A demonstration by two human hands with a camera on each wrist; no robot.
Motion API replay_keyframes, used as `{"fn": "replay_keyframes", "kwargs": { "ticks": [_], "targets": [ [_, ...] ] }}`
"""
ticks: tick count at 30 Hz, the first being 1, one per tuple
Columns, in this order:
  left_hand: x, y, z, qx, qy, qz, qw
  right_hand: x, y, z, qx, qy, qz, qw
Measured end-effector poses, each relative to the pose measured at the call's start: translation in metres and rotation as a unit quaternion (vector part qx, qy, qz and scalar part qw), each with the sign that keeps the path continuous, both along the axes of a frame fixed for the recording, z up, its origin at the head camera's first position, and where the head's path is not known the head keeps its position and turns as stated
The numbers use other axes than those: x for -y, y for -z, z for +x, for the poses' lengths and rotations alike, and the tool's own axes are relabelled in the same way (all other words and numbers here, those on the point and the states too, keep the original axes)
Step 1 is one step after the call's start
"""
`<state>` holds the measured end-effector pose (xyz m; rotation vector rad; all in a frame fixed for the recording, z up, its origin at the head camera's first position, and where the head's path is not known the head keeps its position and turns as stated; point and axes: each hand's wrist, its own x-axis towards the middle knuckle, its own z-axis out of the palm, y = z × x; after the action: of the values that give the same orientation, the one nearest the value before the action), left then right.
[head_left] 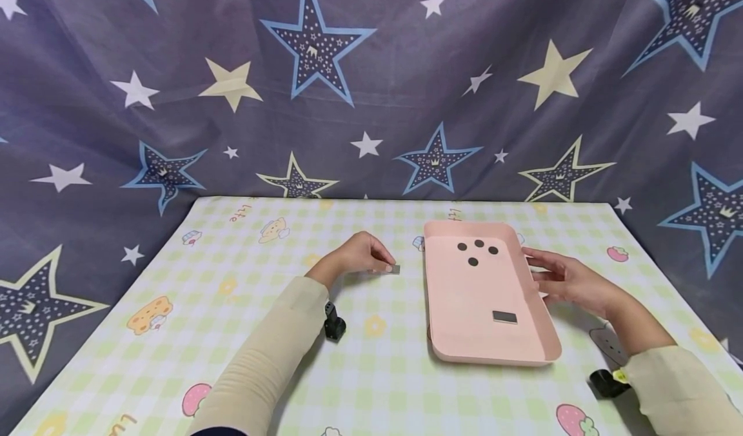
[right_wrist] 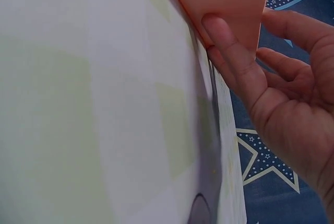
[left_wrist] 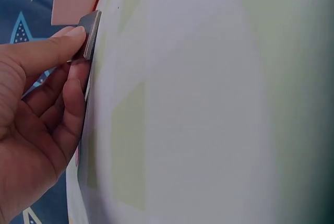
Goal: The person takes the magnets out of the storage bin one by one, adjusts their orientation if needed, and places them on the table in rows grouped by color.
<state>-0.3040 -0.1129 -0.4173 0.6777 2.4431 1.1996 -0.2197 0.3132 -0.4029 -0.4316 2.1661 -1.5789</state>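
Small grey piece (head_left: 396,269) in L hand (head_left: 361,254), pinched thumb-to-fingers, L of pink tray (head_left: 464,300). R hand (head_left: 571,283), fingers loosely spread, touches tray's outer R wall. In tray: 4 dark discs (head_left: 478,244) nr far end, dark rect. block (head_left: 505,317) nr close end. Checked worktop (head_left: 371,365) under.

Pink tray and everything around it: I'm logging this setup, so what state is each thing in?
Pink tray: open-topped, right side up.
Four dark discs: lying in the tray, apart from one another.
Dark rectangular piece: lying in the tray, apart from the discs.
Small grey piece: pinched, outside the tray.
Left hand: pinching the small grey piece.
Right hand: touching the tray's outer side.
Tablecloth: spread out.
Star-patterned curtain: hanging.
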Motion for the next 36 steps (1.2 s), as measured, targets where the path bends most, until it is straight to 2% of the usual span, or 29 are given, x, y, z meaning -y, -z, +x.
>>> {"fn": "replay_keyframes", "kwargs": {
  "ticks": [5, 10, 25, 30, 36],
  "targets": [
    [-0.0020, -0.0018, -0.0002, -0.045, 0.003, -0.039, 0.9982, -0.0004, -0.0012, -0.0002, -0.001, 0.001, 0.006, 1.0000],
    [-0.0026, -0.0014, -0.0005, -0.058, 0.001, -0.053, 0.9969, -0.0008, -0.0005, -0.0012, 0.000, 0.001, 0.007, 1.0000],
    [-0.0029, -0.0043, 0.0033, -0.038, 0.002, -0.044, 0.9983, -0.0012, -0.0003, -0.0017, 0.003, 0.002, 0.002, 1.0000],
    [-0.0016, -0.0043, 0.0038, -0.036, 0.000, -0.023, 0.9991, -0.0016, 0.0004, -0.0014, 0.004, 0.001, -0.001, 1.0000],
    [0.0008, -0.0085, 0.0065, -0.013, -0.014, 0.016, 0.9997, -0.0022, 0.0015, -0.0010, 0.005, -0.004, -0.011, 0.9999]
  ]
}}
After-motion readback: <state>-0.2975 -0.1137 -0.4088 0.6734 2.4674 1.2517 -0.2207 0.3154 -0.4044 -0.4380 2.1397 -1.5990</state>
